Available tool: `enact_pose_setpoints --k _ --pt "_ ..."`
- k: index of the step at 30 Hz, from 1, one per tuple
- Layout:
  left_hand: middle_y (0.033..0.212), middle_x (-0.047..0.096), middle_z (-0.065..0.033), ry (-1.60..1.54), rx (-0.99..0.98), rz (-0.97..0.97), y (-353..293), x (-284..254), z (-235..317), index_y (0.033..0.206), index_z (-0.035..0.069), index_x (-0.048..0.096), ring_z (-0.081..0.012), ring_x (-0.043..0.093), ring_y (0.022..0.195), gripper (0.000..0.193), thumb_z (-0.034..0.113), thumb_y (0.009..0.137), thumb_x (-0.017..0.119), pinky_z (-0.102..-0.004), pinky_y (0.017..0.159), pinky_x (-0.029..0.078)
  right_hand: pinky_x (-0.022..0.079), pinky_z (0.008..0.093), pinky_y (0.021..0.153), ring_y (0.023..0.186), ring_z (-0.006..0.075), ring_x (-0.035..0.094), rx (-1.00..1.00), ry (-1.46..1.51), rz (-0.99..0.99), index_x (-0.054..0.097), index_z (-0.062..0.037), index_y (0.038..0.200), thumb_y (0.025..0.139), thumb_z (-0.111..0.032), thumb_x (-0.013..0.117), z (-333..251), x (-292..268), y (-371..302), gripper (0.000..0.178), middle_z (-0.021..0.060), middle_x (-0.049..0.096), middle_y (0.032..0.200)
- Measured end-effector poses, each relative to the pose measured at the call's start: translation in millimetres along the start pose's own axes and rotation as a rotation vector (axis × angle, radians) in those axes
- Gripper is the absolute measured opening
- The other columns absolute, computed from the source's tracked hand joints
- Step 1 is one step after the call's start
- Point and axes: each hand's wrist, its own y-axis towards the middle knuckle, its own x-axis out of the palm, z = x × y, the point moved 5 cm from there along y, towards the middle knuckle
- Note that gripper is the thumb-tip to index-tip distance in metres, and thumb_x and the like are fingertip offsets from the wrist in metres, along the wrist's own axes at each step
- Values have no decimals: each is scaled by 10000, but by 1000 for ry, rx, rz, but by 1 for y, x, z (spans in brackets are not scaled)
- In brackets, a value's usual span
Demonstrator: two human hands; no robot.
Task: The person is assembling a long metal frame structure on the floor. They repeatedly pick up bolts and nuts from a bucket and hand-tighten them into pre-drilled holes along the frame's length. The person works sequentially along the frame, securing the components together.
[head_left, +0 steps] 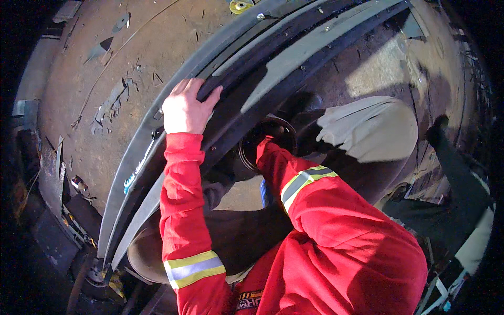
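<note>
Head view: the person is seated or kneeling on a brown, worn floor (152, 47), with long curved strips arching from the floor's lower left side toward its upper edge. The left hand (186, 110) is closed on the outer dark strip (210, 47), fingers over its far edge and thumb on the near side. The right sleeve (325, 194) reaches down into a round dark container (284, 122) between the knees, just beside the inner grey strip (294, 58); I cannot tell whether the right hand is open or gripping anything.

Judging by how things lie, the work is partway along. The strips lie side by side, and fasteners such as a pale bolt (260, 17) sit at several points along them. Whether any are tight, or which fixing points remain unfilled, cannot be read from here.

The right hand is lost in shadow inside the container, as are the contents. The strips' far ends are cut off at the top, along with part of a yellow disc (241, 6) near the floor's upper edge. A turquoise-and-white patch (127, 184) on the strips and a blue thing (264, 193) below the container are hard to identify.
</note>
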Motion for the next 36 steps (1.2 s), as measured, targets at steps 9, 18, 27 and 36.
enact_pose_setpoints --k 9,18,27,36 --pt "778 653 -126 -12 7 16 0 -1 -3 837 18 664 -294 648 690 355 312 690 797 -355 642 518 509 426 857 1027 329 629 14 15 15 646 -71 1135 782 -173 614 2 -2 2 369 167 650 1112" --pt "777 653 -120 -14 -8 11 -1 0 -6 836 26 667 -291 649 692 351 314 685 799 -352 643 522 508 424 860 1032 330 626 11 17 17 644 -69 1137 781 -174 614 1 -3 3 372 170 648 1116" --pt "761 642 -119 -7 6 27 -1 -1 -3 826 28 666 -292 644 681 332 297 683 798 -354 632 515 507 423 862 1036 332 623 20 20 14 642 -67 1138 780 -175 615 7 -2 2 375 172 645 1119" --pt "760 644 -117 9 -21 4 -1 1 -3 820 36 669 -291 645 678 337 315 680 796 -357 636 516 506 422 865 1041 334 620 29 33 15 640 -65 1140 779 -176 615 9 -1 3 378 175 642 1123"
